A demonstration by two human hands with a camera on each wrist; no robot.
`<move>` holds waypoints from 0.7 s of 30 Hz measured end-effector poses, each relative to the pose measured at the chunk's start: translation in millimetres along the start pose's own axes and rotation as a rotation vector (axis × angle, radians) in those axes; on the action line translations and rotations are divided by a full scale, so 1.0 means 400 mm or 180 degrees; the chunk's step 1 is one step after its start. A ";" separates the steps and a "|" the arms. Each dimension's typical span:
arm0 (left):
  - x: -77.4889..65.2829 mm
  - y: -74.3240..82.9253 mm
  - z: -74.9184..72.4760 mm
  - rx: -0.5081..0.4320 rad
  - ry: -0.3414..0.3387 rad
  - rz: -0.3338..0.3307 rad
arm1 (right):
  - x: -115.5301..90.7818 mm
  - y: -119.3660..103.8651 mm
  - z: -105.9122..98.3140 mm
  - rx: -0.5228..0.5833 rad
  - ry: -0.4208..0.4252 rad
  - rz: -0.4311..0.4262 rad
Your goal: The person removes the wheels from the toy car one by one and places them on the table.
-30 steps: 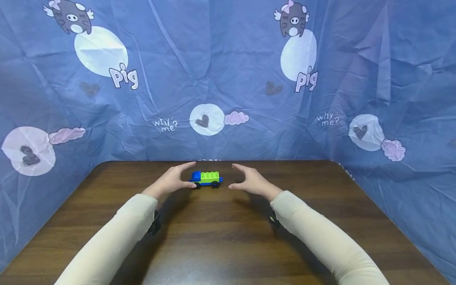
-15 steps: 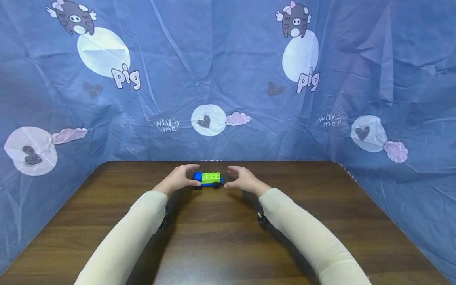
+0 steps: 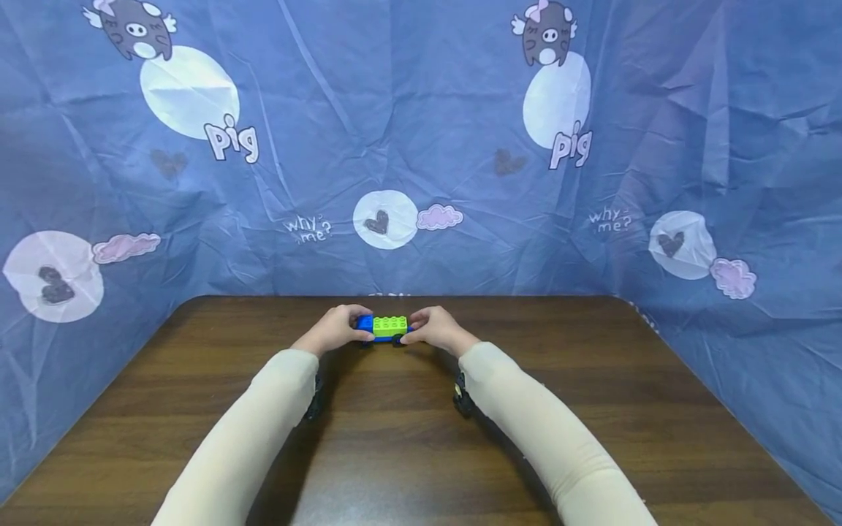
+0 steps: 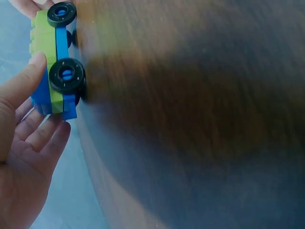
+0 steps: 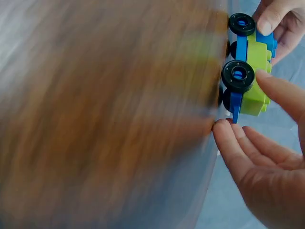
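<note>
A toy truck (image 3: pixel 390 326) of building blocks stands on its wheels, side-on, near the table's far edge. Its cab is blue and its bed is a lime-green studded brick over a blue chassis. My left hand (image 3: pixel 335 327) pinches the cab end, thumb on the near side and fingers around the front. At the tail, my right hand (image 3: pixel 439 329) has its thumb at the green brick (image 5: pixel 257 52) above the rear wheel (image 5: pixel 238 75). Its fingers reach round the blue hitch (image 5: pixel 235 105). In the left wrist view the left thumb (image 4: pixel 28 78) lies just above a black front wheel (image 4: pixel 66 75).
The brown wooden table (image 3: pixel 388 438) has rounded far corners. Blue printed cloth (image 3: pixel 388 146) hangs behind it and along both sides. Dark devices (image 3: pixel 314 398) sit under both wrists, below the cream sleeves (image 3: pixel 243 438).
Both hands have closed in on the truck from its two ends, the right one moving left and the left one slightly right. The truck stays at nearly the same spot.
</note>
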State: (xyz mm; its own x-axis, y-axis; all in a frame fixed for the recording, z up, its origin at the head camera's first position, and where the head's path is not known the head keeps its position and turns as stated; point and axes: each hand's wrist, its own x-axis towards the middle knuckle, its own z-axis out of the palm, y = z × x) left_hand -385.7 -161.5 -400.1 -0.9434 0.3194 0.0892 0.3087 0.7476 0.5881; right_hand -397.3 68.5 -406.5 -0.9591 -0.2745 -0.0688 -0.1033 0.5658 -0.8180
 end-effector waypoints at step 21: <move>0.023 0.033 0.019 0.0246 -0.0028 -0.0102 | -0.001 -0.023 0.029 -0.0402 0.0476 0.0141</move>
State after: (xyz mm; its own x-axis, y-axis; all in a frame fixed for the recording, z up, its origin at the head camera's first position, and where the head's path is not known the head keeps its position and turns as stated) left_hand -389.3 -144.3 -397.7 -0.9519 0.2996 0.0641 0.2873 0.8000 0.5268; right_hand -393.0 54.5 -405.7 -0.9909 -0.1340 -0.0096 -0.0835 0.6704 -0.7373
